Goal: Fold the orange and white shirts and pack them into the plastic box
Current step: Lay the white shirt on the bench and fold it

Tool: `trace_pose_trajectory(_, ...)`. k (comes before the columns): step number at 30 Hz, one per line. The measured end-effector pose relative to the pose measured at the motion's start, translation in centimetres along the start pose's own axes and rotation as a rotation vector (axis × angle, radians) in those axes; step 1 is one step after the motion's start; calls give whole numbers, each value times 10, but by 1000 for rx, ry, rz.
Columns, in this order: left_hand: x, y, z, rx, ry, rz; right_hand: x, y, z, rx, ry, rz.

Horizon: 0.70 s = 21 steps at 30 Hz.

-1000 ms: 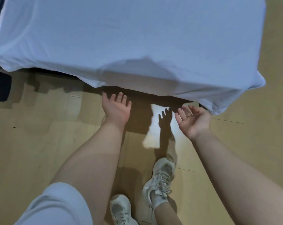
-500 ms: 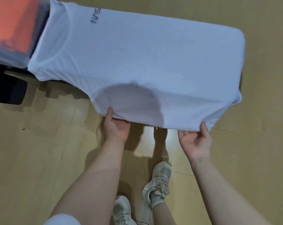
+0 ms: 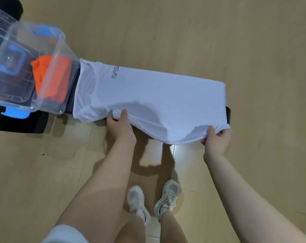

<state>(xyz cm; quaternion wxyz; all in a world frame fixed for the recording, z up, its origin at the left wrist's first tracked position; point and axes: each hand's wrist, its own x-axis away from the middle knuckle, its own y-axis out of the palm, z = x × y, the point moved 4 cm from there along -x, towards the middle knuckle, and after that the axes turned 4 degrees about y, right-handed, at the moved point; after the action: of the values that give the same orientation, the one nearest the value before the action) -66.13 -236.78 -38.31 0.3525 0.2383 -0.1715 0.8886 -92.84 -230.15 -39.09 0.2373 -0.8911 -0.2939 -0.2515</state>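
here both hands, left hand (image 3: 120, 126) and right hand (image 3: 217, 139), pinch the white shirt (image 3: 154, 95) hem in curled fingers.

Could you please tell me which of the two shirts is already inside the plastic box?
The orange shirt: it sits in the clear plastic box, while the white shirt lies spread outside it.

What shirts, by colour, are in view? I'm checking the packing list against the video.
White shirt, on the bench, gripped by left hand and right hand: 1
Orange shirt, in the plastic box: 1
Total: 2
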Motion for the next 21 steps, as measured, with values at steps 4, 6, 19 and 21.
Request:
trace_pose_trajectory(4, -37, 33, 1, -24, -55, 5, -26, 38, -14, 114, -31, 9)
trace_pose_trajectory(6, -55, 43, -4, -10, -116, 60, -44, 49, -12, 136, 46, 55)
trace_pose_trajectory(19, -77, 78, -7, -634, 172, -311, -86, 48, -15, 338, 135, 256)
trace_pose_trajectory(21, -52, 86, -11, -850, 443, -583, -93, 38, -13, 495, 78, 242)
